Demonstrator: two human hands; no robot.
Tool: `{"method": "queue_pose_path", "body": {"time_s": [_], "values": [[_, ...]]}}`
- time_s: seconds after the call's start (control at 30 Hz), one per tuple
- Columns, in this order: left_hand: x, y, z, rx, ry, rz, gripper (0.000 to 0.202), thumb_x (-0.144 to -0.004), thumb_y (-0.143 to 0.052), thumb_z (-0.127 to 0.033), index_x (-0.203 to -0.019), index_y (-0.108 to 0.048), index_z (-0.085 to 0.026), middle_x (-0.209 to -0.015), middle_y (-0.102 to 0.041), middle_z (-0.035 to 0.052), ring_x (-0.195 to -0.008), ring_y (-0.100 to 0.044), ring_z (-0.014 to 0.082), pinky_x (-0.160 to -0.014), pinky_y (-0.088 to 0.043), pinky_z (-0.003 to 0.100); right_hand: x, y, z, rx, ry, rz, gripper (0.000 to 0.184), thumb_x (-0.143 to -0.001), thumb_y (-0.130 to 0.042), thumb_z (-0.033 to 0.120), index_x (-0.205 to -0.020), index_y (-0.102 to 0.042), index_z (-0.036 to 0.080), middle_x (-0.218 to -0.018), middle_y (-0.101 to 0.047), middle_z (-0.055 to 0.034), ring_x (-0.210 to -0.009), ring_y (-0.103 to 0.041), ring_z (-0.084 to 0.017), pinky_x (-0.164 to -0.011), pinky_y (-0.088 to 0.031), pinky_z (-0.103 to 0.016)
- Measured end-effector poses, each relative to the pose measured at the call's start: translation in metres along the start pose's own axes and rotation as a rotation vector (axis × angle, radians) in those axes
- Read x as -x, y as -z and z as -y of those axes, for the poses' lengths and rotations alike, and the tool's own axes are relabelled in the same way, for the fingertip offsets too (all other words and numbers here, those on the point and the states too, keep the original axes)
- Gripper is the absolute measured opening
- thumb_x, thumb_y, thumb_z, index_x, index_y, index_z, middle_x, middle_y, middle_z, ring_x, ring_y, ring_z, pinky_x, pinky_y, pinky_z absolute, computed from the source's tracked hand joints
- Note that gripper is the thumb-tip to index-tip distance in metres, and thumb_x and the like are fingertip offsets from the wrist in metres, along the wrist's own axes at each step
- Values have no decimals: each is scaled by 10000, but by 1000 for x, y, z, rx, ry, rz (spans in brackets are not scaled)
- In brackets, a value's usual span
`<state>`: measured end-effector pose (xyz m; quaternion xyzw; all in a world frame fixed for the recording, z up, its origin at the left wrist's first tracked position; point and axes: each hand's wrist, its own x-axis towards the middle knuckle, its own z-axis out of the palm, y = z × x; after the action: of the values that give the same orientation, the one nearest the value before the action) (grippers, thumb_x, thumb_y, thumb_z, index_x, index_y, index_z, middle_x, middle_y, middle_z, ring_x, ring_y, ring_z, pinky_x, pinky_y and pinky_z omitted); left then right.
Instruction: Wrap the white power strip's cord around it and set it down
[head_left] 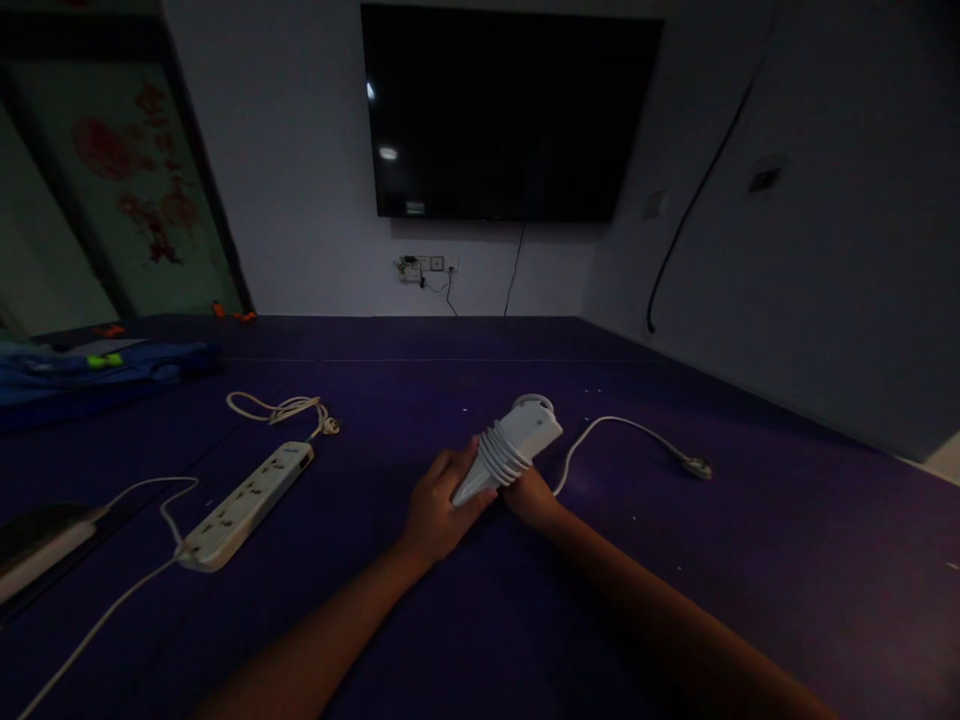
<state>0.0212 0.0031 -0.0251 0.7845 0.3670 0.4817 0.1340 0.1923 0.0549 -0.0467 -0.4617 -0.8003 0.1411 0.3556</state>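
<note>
A white power strip (531,425) is held tilted above the purple surface, with several turns of its white cord (502,455) wound around its middle. My left hand (439,500) is closed on the near end of the strip, thumb below and fingers along the far side. Right beside it, my right hand (531,497) is tucked under the wound part, its fingers mostly hidden behind the strip. From that hand the loose cord runs out to the right and ends in a plug (697,467) lying on the surface.
Another white power strip (247,505) lies at left, its cord loosely coiled behind it, a thin cable across its near end. A dark device (45,550) and blue cloth (150,365) are further left. A television (510,115) hangs above wall sockets (431,264).
</note>
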Motion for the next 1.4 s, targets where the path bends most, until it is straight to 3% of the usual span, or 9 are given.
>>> {"method": "queue_pose_path", "body": {"time_s": [0.13,0.33,0.53,0.7,0.97,1.1,1.23,1.3,1.4], "values": [[-8,8,14,-174,57,-226,569,-843,-506,-412,-1367,-350,-257,-1073,-555,69,-998,-551,184,-870,-454,324,3,9,29,439,-50,225,334,-896,-326,195,-1133,-560,174,-989,-674,-112,-847,-653,-207,-697,-470,-278],[-15,21,41,-467,196,-362,697,-791,-558,-468,-1384,-309,-197,-1096,-567,110,-994,-566,241,-805,-471,345,7,7,40,585,33,229,288,-924,-347,260,-1057,-595,198,-919,-691,-85,-756,-655,-179,-601,-434,-227],[-13,19,51,-693,89,-217,593,-772,-582,-463,-1267,-459,-160,-1076,-585,119,-987,-557,252,-823,-451,348,9,2,29,603,56,181,268,-923,-368,279,-975,-614,189,-850,-688,-86,-691,-645,-171,-557,-413,-232],[-13,19,50,-750,46,-149,542,-794,-546,-477,-1237,-490,-171,-1099,-580,122,-988,-552,256,-829,-432,354,10,5,23,621,109,129,286,-923,-379,313,-910,-630,176,-821,-678,-81,-683,-633,-163,-556,-389,-226],[-12,19,47,-747,-25,-24,486,-802,-554,-363,-1250,-487,-188,-1148,-572,112,-1009,-524,265,-832,-403,386,12,4,17,598,248,68,318,-923,-369,295,-833,-641,158,-731,-661,-69,-613,-607,-147,-546,-385,-221],[-12,19,43,-726,-38,17,477,-803,-539,-368,-1246,-490,-197,-1195,-562,104,-1019,-509,264,-833,-394,384,14,3,18,529,279,16,290,-910,-390,290,-1060,-613,179,-828,-687,-81,-686,-630,-154,-600,-429,-223],[-12,20,39,-746,-80,47,455,-807,-528,-359,-1230,-505,-194,-1154,-591,98,-998,-507,264,-817,-387,385,14,2,20,555,217,13,479,-885,-424,283,-1350,-389,174,-877,-695,-92,-701,-641,-179,-607,-452,-244],[-12,20,37,-749,-99,43,443,-808,-527,-347,-1225,-510,-201,-1130,-600,97,-987,-509,260,-811,-388,385,14,3,22,588,166,36,552,-873,-444,286,-1394,-315,156,-877,-695,-103,-691,-643,-190,-595,-454,-249],[-13,20,32,-716,-129,46,503,-783,-545,-413,-1229,-508,-183,-1134,-590,109,-994,-502,269,-825,-391,405,13,5,26,625,128,74,530,-887,-428,284,-1392,-328,156,-880,-694,-114,-711,-642,-193,-605,-456,-249]]}}
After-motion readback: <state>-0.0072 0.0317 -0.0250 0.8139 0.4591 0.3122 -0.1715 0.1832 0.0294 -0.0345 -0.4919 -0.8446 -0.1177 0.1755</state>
